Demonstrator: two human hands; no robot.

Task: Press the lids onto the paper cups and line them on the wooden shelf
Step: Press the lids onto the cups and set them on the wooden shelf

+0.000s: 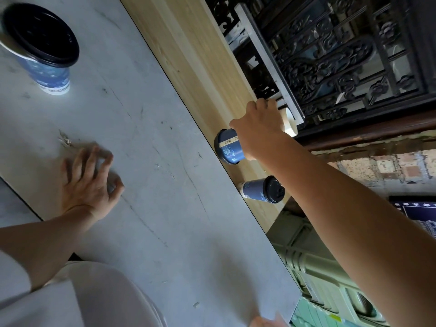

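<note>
My right hand (257, 125) reaches over the wooden shelf (188, 55) and closes from above on a blue patterned paper cup (230, 148); the palm hides the cup's top. Just beyond my fingers a pale cream cup (289, 121) shows, partly hidden. Nearer to me on the shelf a second blue cup with a black lid (262, 190) stands apart from the hand. A larger blue cup with a black lid (44, 48) stands on the grey table (165, 114) at the far left. My left hand (90, 182) rests on the table, fingers loosely spread, holding nothing.
Dark carved wooden latticework (342, 55) rises right behind the shelf, with a grey metal bar (266, 55) along it. A brick wall (389, 168) and green plastic crates (330, 279) lie beyond the table's right edge. My white garment (82, 298) fills the lower left.
</note>
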